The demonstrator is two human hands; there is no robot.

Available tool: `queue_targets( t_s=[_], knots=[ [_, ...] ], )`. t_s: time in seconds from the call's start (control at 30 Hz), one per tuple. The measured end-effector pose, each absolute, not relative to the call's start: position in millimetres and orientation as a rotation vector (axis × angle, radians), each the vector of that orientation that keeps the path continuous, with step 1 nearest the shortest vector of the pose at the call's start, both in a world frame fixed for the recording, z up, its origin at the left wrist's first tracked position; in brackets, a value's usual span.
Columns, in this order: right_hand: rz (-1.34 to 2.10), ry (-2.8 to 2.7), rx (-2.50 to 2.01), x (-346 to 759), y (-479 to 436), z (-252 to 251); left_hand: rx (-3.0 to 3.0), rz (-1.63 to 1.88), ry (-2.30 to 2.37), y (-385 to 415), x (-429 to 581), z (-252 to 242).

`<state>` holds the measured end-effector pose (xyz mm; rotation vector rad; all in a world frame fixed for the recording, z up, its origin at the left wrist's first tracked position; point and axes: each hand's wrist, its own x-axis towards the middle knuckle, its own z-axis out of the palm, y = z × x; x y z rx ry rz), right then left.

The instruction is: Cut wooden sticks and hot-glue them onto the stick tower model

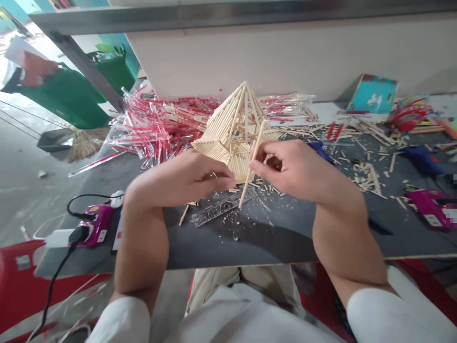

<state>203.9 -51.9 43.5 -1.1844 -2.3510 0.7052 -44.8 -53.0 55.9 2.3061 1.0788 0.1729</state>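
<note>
A tall pointed model built from thin pale wooden sticks (237, 126) stands on the dark tabletop (271, 243), with flat slatted panels at its lower left. My right hand (285, 169) pinches a long wooden stick (254, 162) upright between thumb and fingers, close against the model's front. My left hand (189, 178) lies curled at the model's lower edge, its fingertips touching or nearly touching the slats. A tiny stick piece (214, 175) shows between its fingers, but whether it is held is unclear.
A clear plastic ruler (214, 212) and wood shavings lie below my hands. Red-striped plastic-wrapped sticks (160, 128) are heaped behind the model. Cut sticks (367, 176) are scattered right. Magenta devices (96, 224) (428, 207) sit at both sides, and a blue-handled tool (421, 159) lies right.
</note>
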Motion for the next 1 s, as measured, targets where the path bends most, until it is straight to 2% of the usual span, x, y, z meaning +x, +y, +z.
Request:
queue_targets(
  t_s=[0.17,0.5,0.67,0.9,1.0],
  knots=[
    [0.763,-2.147,-1.215,200,-49,38,2.51,0.438,1.142,-53,-6,29],
    [0.79,-2.044,-1.23,192,-40,40,2.166,0.63,1.112,-51,9,17],
    [0.731,-2.159,-1.209,193,-25,46,1.759,0.591,0.943,-45,11,8],
    [0.362,-1.948,-1.352,210,1,54,1.756,0.549,1.045,-37,6,-1],
    [0.397,-1.846,-1.313,207,9,47,1.772,0.53,1.09,-33,4,-3]
  ],
)
